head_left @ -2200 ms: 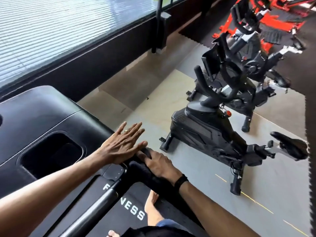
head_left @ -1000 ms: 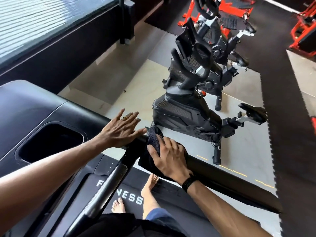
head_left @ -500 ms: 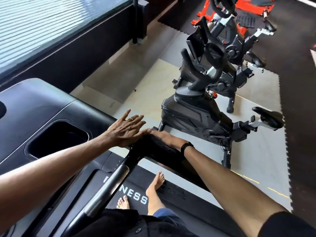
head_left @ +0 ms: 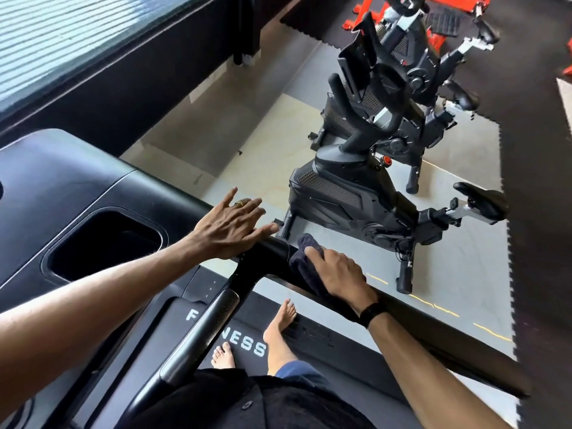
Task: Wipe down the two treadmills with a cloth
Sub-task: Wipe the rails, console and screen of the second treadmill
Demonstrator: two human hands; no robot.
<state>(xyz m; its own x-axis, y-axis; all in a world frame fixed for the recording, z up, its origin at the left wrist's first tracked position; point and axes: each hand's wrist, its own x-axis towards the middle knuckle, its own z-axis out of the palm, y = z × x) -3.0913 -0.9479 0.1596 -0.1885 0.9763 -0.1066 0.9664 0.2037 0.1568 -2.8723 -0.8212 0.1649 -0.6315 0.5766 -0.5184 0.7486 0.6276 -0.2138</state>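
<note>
The right hand (head_left: 339,275), just right of centre frame, has its grip pressed down and curled over a dark cloth (head_left: 305,257), clamping it against the black rail (head_left: 433,323) of the treadmill (head_left: 62,187). The cloth bunches out past the fingertips toward the rail's bend. A black band (head_left: 371,312) sits on that wrist.

Just left of it, the left hand (head_left: 230,226) lies flat with fingers spread, its grip apart and holding nothing, palm resting where the console meets the rail. A ring (head_left: 240,203) shows on one finger.

Left of that hand the console has a deep recessed pocket (head_left: 105,243). Below the hands a second bar (head_left: 198,332) runs toward lower left, partly covering white lettering on the belt (head_left: 247,345), where two bare feet (head_left: 280,323) stand.

Beyond the rail, in the upper right, black exercise bikes (head_left: 356,193) stand in a row on the floor (head_left: 247,131), close to the treadmill's side. Red equipment (head_left: 433,4) lies along the top edge, and a window (head_left: 62,35) fills the upper left.
</note>
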